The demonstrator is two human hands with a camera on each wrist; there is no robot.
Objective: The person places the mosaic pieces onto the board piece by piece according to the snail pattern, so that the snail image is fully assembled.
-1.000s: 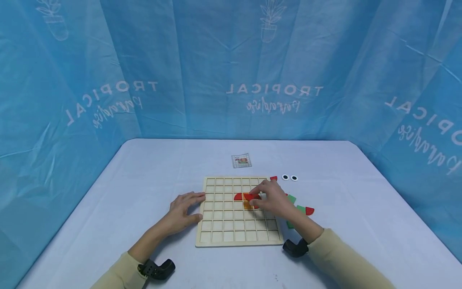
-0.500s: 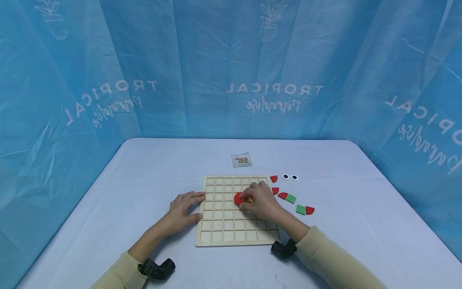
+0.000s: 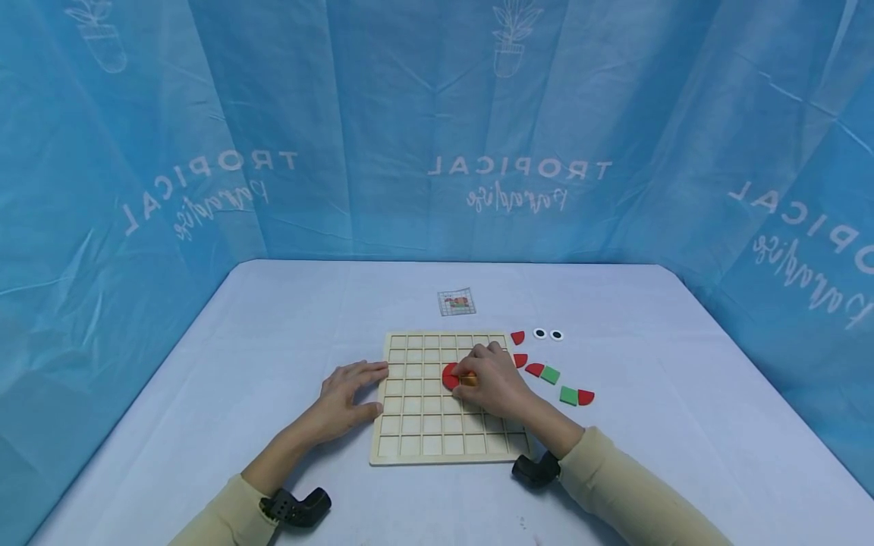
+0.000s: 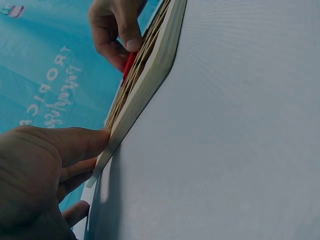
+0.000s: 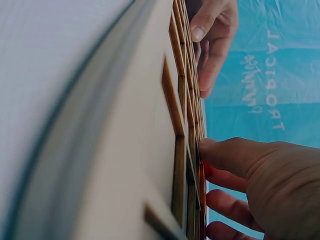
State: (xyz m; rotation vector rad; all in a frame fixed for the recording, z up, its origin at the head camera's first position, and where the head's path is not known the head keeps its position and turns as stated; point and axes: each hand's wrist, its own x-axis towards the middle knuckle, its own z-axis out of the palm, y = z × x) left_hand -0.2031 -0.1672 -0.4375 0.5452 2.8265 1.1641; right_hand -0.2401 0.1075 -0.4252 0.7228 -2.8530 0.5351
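Observation:
A pale wooden grid board (image 3: 413, 428) lies on the white table. My left hand (image 3: 347, 398) rests against its left edge, thumb and fingertips touching the rim. Over the middle of the grid, my right hand (image 3: 493, 381) pinches a red quarter-circle tile (image 3: 450, 384) low in a cell. Just above that tile sits another red quarter-circle tile, together making a rounded shape. An orange tile (image 3: 469, 381) shows partly beneath my right fingers. In the left wrist view, red shows at the right fingertips (image 4: 132, 46); the hand hides other tiles.
Right of the board lie several loose red tiles (image 3: 586, 397), two green tiles (image 3: 569, 396) and two round eye pieces (image 3: 556, 335). A small picture card (image 3: 457, 302) lies behind the board. Blue curtains (image 3: 437, 129) surround the table.
My right hand has moved left with the red tile, lowering it beside the tiles in the grid, then stayed nearly still. The left hand has not moved.

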